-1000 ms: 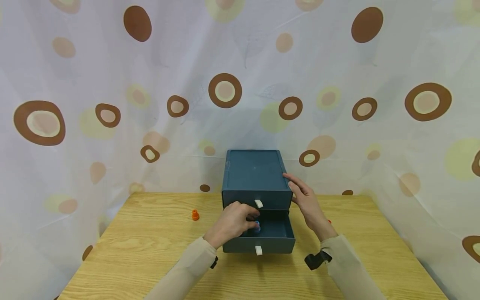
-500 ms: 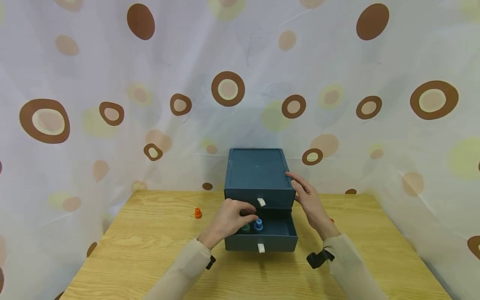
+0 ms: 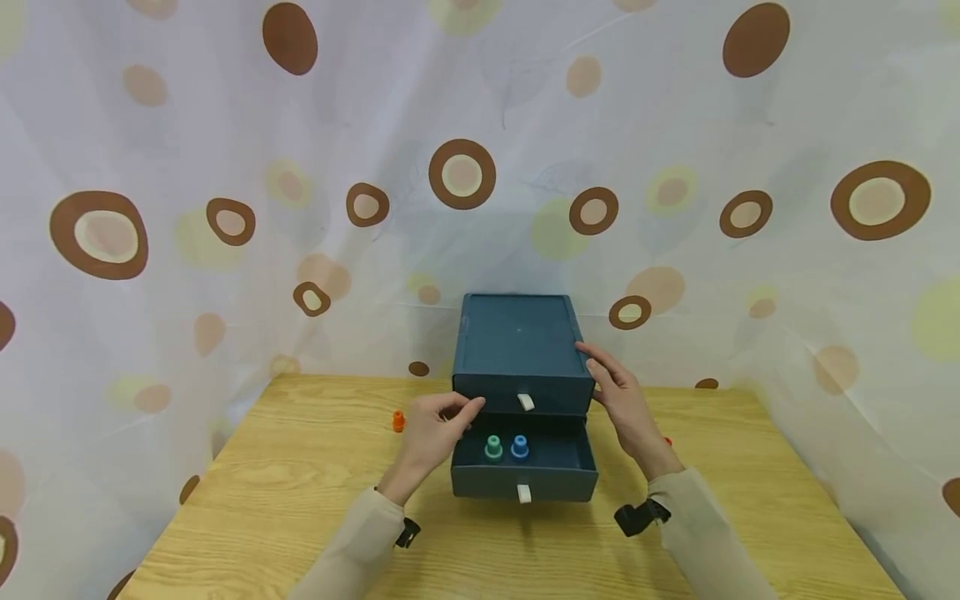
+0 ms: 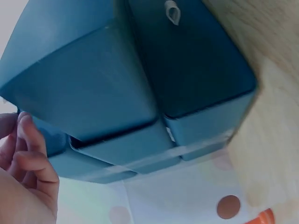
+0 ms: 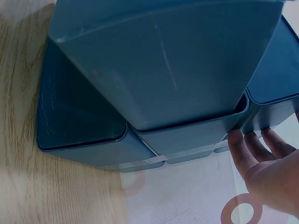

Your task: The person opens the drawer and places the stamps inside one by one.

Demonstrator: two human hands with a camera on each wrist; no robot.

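A dark blue two-drawer cabinet point(image 3: 521, 333) stands on the table, its lower drawer point(image 3: 523, 483) pulled out. Inside that drawer a small green stepped cone-shaped piece point(image 3: 492, 448) and a similar blue piece point(image 3: 520, 447) stand upright side by side. My left hand point(image 3: 429, 437) is by the cabinet's front left, above the drawer's left side, fingers loosely bent, thumb and fingertips close together; nothing shows between them. In the left wrist view, its fingers point(image 4: 32, 140) appear beside the cabinet's edge. My right hand point(image 3: 626, 408) rests on the cabinet's right side, fingers extended.
An orange piece point(image 3: 398, 421) of similar shape stands on the wooden table point(image 3: 300, 483), left of the cabinet. Something small and red point(image 3: 668, 442) peeks out beside my right wrist. A patterned curtain point(image 3: 375, 317) hangs behind the table.
My left hand has moved out of the lower drawer, up and to the left, uncovering the green piece standing beside the blue one. My right hand stays at the cabinet's side.
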